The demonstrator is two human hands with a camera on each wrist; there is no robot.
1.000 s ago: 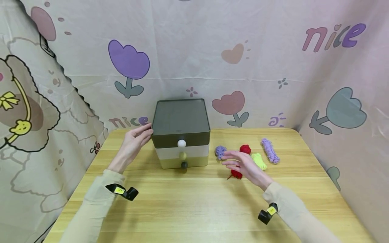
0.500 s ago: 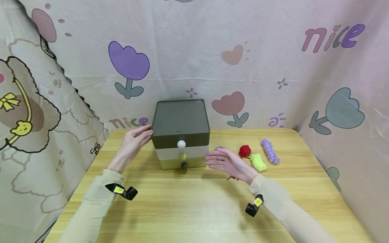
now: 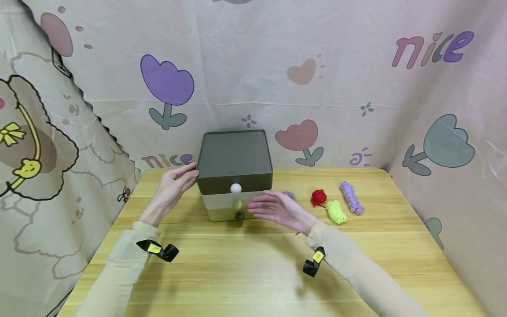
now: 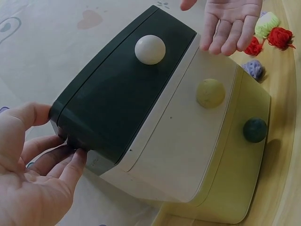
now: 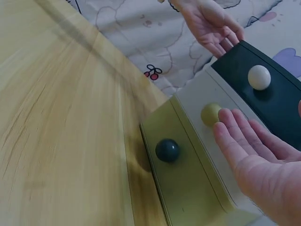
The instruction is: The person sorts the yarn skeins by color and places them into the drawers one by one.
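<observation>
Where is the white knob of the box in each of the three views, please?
Head: white knob slightly below and left of the picture's centre.
Left wrist: white knob at the upper middle.
Right wrist: white knob towards the upper right.
Shared landmark: the yellow knob, its nearest knob in all views.

The right-hand grip (image 5: 265, 165) is presenting extended fingers just beside the yellow knob (image 5: 209, 114) of the off-white tier (image 5: 197, 87); contact is not showing clearly. The left-hand grip (image 5: 211, 26) is holding the corner of the dark green tier (image 5: 281, 102). The yellow-green tier (image 5: 195, 188) is sitting on the tabletop (image 5: 66, 117).
</observation>
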